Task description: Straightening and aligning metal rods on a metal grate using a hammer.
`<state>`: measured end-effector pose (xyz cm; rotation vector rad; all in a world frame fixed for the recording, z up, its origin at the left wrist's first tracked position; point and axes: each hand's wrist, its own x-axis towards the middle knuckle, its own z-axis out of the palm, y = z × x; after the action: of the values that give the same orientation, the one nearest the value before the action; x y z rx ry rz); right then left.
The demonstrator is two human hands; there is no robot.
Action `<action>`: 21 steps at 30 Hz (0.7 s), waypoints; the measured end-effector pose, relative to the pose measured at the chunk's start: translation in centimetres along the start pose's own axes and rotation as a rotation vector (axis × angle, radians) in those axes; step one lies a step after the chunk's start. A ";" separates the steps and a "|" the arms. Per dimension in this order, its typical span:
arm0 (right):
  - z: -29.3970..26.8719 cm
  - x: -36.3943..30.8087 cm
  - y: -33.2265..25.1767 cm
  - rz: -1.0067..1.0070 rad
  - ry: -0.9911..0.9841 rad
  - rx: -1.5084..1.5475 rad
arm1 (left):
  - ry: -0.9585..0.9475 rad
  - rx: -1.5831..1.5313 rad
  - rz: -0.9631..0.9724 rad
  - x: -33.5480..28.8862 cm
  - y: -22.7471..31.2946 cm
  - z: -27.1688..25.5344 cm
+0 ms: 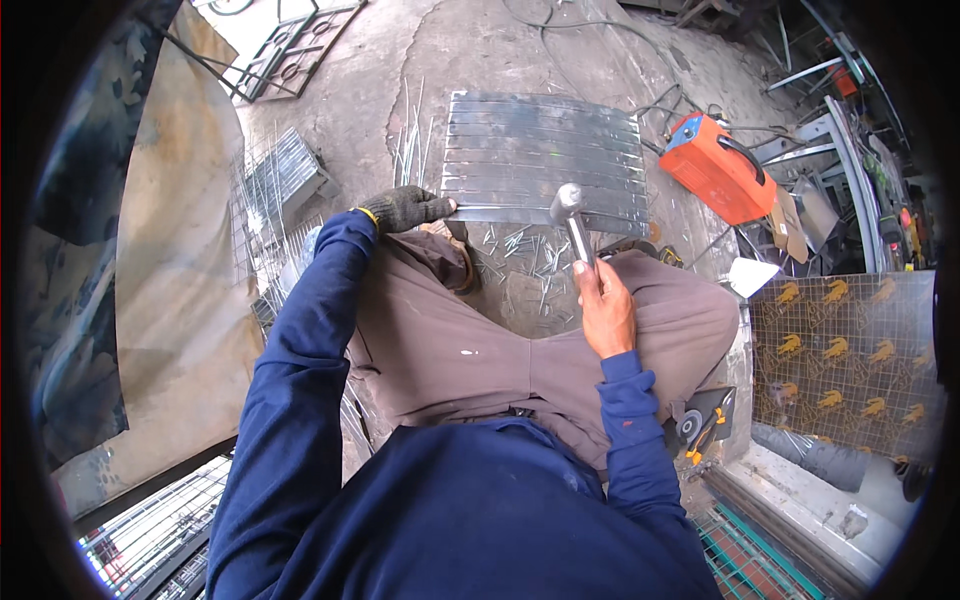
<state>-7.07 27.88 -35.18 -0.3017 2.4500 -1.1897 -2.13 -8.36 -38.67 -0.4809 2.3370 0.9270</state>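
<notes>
My right hand (606,312), bare, is closed round the handle of a metal hammer (579,240). The hammer's head is over the near edge of a grey slatted metal panel (545,150); whether it touches the metal I cannot tell. My left hand (408,208), in a dark knit glove with a yellow cuff, grips the panel's near left corner, the bare thumb tip showing. Strips run across the panel from side to side. Between my bent legs lie short metal offcuts (520,250), scattered on the concrete just below the panel.
An orange welding machine (712,168) stands right of the panel, with cables around it. Thin metal rods (410,150) lie to the left, near a grey metal stack (285,178). An angle grinder (690,425) and a patterned board (840,350) are at the right.
</notes>
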 end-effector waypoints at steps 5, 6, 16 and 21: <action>-0.6 -1.5 -4.2 -0.135 0.082 0.207 | -0.006 -0.051 -0.009 0.2 0.5 -0.3; -0.7 -1.5 -4.6 -0.174 0.124 0.222 | -0.008 -0.053 -0.016 0.3 0.1 -0.1; 0.8 0.3 -0.8 -0.081 0.026 -0.042 | -0.011 -0.035 0.037 0.9 -1.0 0.4; 0.6 0.2 0.3 -0.010 0.060 0.012 | -0.068 -0.050 0.004 0.3 0.1 -0.5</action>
<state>-7.01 27.55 -35.80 -0.2789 2.4947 -1.2339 -2.63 -8.65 -38.56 -0.4579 2.2593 0.9910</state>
